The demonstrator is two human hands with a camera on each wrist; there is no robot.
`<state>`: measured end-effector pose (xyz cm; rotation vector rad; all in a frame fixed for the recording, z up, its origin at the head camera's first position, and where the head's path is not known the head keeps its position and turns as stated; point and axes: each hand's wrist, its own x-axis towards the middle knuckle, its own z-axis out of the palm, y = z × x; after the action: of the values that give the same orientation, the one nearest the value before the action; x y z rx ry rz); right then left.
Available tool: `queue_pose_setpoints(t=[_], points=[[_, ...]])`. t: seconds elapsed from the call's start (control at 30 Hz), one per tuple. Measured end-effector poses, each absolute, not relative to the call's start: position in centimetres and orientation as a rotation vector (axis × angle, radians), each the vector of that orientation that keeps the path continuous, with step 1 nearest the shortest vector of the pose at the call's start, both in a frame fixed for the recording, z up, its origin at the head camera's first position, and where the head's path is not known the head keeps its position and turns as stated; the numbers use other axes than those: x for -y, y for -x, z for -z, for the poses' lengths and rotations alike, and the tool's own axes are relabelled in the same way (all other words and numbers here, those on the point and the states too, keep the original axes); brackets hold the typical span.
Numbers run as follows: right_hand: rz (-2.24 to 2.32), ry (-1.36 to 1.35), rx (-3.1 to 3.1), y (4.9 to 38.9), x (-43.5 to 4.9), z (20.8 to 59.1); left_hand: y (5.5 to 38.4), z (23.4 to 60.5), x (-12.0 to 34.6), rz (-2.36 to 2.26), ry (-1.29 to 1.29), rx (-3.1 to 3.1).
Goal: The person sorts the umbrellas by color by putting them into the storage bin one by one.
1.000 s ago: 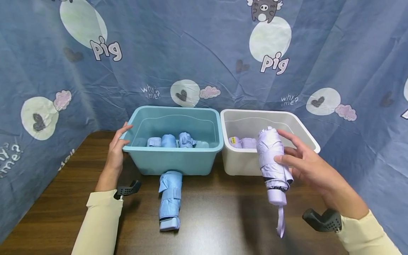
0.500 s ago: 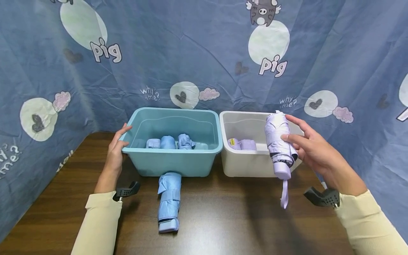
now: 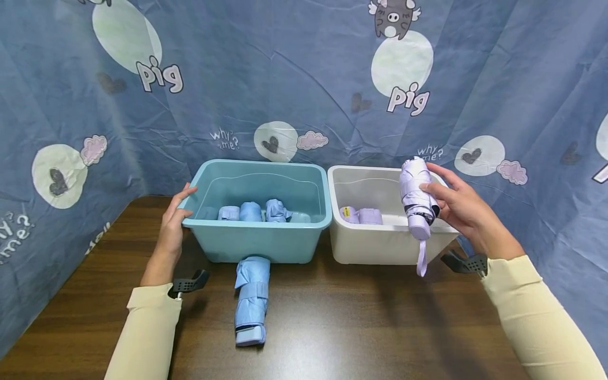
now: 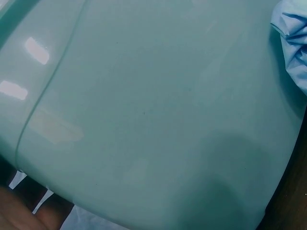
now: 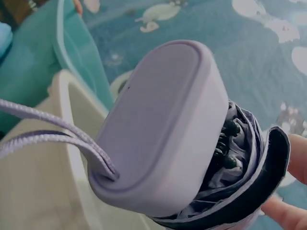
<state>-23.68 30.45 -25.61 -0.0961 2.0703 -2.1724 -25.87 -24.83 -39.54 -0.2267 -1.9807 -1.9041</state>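
My right hand holds a folded lilac umbrella above the right part of the white bin. Its handle end, with a wrist strap hanging from it, tilts down and toward me. At the left of the teal bin, my left hand grips the rim; in the left wrist view, part of its fingers shows past the rim. A folded blue umbrella lies lengthwise on the table in front of the teal bin.
Inside the teal bin are three blue rolled umbrellas. Two lilac ones sit at the left in the white bin. Both bins stand side by side on a dark wooden table, against a blue patterned cloth.
My right hand has carried the lilac umbrella up, away from me and slightly right, over the white bin. The left hand and the blue umbrella have stayed put.
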Motion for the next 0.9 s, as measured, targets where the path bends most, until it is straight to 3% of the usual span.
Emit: queue_pose_setpoints(t=[0.47, 0.9], points=[[2.296, -0.019, -1.994, 28.2, -31.7, 28.5, 25.6, 39.5, 25.0, 1.894, 0.234, 1.988], [2.22, -0.05, -2.045, 30.3, -32.8, 31.2, 25.7, 39.7, 24.8, 1.902, 0.247, 1.985]])
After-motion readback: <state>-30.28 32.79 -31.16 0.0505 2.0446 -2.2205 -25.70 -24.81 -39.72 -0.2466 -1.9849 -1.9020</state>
